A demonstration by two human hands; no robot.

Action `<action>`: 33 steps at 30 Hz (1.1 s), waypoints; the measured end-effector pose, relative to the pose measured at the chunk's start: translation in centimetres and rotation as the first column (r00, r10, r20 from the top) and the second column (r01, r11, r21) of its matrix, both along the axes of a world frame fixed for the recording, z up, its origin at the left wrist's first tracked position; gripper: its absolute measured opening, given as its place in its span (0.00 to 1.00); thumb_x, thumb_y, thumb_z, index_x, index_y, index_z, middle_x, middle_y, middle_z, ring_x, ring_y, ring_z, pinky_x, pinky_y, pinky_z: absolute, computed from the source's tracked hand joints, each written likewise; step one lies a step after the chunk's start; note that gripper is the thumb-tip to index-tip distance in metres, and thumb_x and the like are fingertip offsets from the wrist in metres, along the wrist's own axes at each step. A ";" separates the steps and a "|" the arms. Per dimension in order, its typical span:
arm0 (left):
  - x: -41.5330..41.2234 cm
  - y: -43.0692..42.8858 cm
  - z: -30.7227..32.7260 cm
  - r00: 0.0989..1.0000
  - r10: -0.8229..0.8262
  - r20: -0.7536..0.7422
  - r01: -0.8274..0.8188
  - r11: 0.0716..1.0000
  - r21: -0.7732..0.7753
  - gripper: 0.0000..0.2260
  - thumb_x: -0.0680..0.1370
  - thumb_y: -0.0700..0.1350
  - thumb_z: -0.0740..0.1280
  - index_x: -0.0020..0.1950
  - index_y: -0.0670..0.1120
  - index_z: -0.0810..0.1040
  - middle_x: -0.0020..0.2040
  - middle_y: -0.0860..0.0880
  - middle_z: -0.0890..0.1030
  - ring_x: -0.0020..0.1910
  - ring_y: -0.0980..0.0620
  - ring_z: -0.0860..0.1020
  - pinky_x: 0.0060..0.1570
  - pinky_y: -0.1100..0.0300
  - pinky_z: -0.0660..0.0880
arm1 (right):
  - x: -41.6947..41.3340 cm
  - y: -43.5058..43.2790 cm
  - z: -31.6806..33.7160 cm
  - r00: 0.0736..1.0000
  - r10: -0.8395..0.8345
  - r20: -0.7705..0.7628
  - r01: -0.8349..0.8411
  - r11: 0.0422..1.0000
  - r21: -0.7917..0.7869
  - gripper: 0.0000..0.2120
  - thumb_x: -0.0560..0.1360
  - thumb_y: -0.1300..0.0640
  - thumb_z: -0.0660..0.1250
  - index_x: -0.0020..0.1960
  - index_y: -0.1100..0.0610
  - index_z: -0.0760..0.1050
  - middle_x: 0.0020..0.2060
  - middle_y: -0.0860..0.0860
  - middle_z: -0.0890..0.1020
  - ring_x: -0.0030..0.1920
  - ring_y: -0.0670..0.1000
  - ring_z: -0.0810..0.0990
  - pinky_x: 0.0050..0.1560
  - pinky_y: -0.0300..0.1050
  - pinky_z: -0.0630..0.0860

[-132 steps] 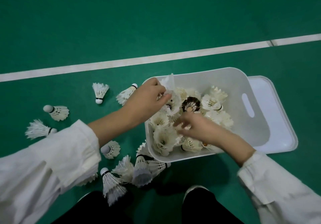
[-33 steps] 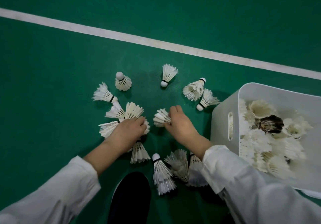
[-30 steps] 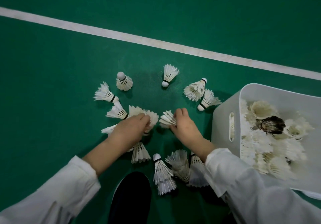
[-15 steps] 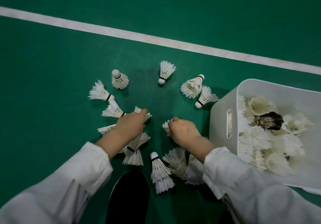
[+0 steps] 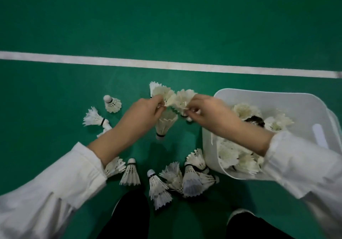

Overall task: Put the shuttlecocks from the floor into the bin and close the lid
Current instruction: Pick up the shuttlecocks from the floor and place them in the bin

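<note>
Status: gather-and-dump cycle, mid-task by the look of it. L hand (image 5: 142, 112): fingers curled, pinching the left bunch (image 5: 162, 92) of shuttlecocks by the feather skirts, w/ one more shuttlecock (image 5: 164, 122) hanging cork-down beneath it. R hand (image 5: 209, 112): also curled, gripping the right bunch (image 5: 183, 98). Count per hand can't be told, as the feathers overlap. Both hands are up off the floor (image 5: 166, 25), close together w/ the two bunches touching, just left of the bin (image 5: 259, 95) and short of its rim. Bin is open and already well filled w/ binned shuttlecocks (image 5: 244, 110), incl. one dark shuttlecock (image 5: 255, 120). On the floor yet: the near cluster (image 5: 185, 179) by the bin's front-left corner, a pair (image 5: 127, 170) beside the left sleeve (image 5: 55, 187), and far-left strays (image 5: 112, 102) beyond the L forearm. Lid: can't pick it out for sure in this view. Next move, IMO: swing both hands right over the rim and let go inside — keep the release low, since the pile sits high and light shuttlecocks could bounce or roll out. The dangling one looks loosely caught and may drop en route; if so it needs a re-pick. After that, back to the floor for the rest — prob. several more grabs, lid last.
</note>
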State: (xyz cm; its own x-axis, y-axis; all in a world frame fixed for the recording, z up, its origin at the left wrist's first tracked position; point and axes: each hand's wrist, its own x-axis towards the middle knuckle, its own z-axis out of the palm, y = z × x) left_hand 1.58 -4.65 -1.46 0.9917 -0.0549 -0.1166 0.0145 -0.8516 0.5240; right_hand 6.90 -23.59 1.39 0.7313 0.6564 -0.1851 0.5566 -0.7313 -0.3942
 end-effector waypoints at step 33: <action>4.3 -19.0 0.1 0.994 -0.112 -0.015 0.103 0.951 -0.292 0.07 0.76 0.49 0.66 0.51 0.49 0.80 0.33 0.52 0.81 0.31 0.57 0.79 0.40 0.55 0.78 | 0.9 -18.6 -4.2 0.926 -0.378 0.011 0.339 0.842 0.421 0.18 0.75 0.65 0.63 0.63 0.54 0.72 0.62 0.48 0.73 0.45 0.40 0.72 0.48 0.40 0.75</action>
